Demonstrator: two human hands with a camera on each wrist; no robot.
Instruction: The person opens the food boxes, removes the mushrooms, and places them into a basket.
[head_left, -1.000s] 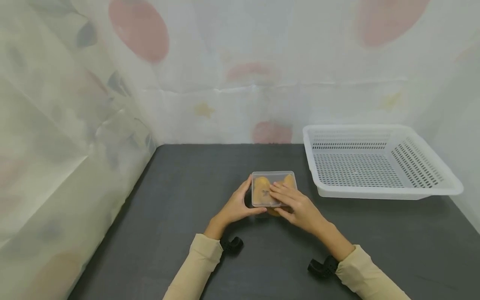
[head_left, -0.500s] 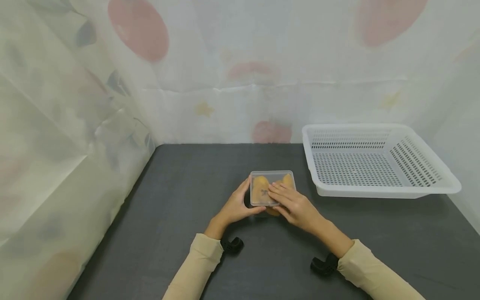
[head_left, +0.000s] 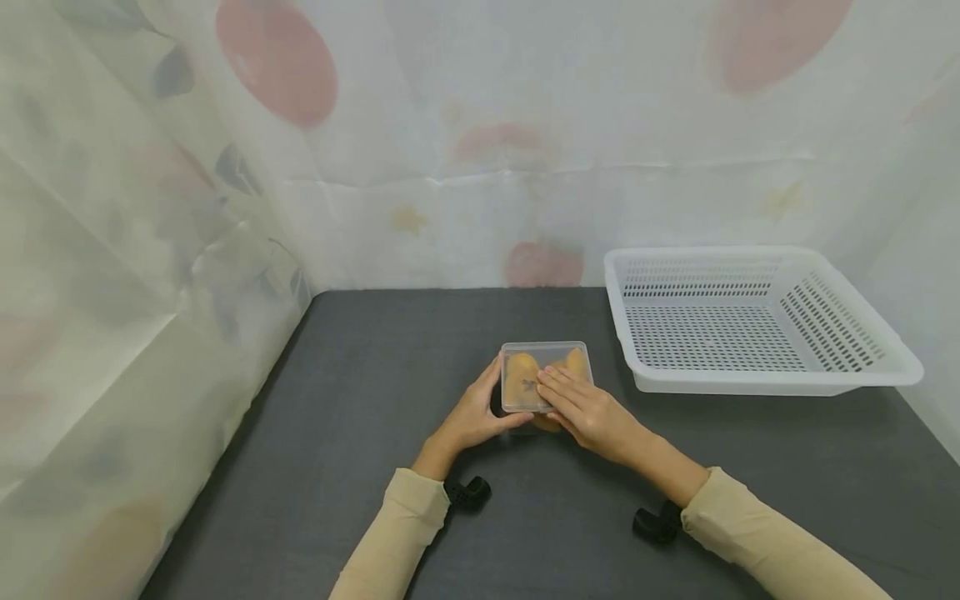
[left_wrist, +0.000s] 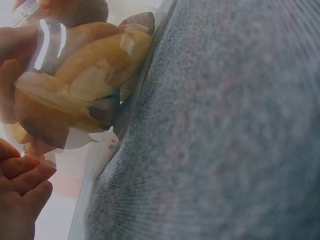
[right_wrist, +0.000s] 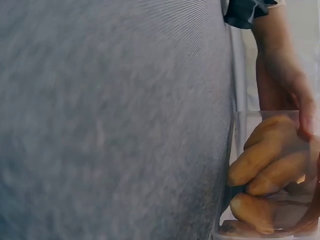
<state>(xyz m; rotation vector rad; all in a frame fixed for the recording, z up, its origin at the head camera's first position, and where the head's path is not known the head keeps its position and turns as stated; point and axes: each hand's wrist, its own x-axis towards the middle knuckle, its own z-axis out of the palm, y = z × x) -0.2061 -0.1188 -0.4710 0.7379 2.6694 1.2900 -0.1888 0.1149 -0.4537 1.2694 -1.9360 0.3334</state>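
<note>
A clear plastic box (head_left: 546, 346) with a lid sits on the dark table in front of the person. Through its walls show several smooth, rounded, yellow-brown oblong pieces (left_wrist: 95, 65), also filling the box in the right wrist view. My left hand (head_left: 474, 410) grips the box from its left side, thumb along the near edge and fingers at the far left. Across the right part of the lid lie the straight fingers of my right hand (head_left: 588, 410), with the thumb down at the near side. A small dark mark shows near the lid's middle.
A white perforated plastic basket (head_left: 757, 385) stands at the back right of the grey-black table (head_left: 337, 417). Patterned cloth (head_left: 420, 125) hangs behind and to the left. Each wrist wears a black camera mount (head_left: 468, 493).
The right forearm and its wrist mount have swung slightly to the right, while the right fingers stay on the lid, drawn closer together. The left hand and box have hardly moved.
</note>
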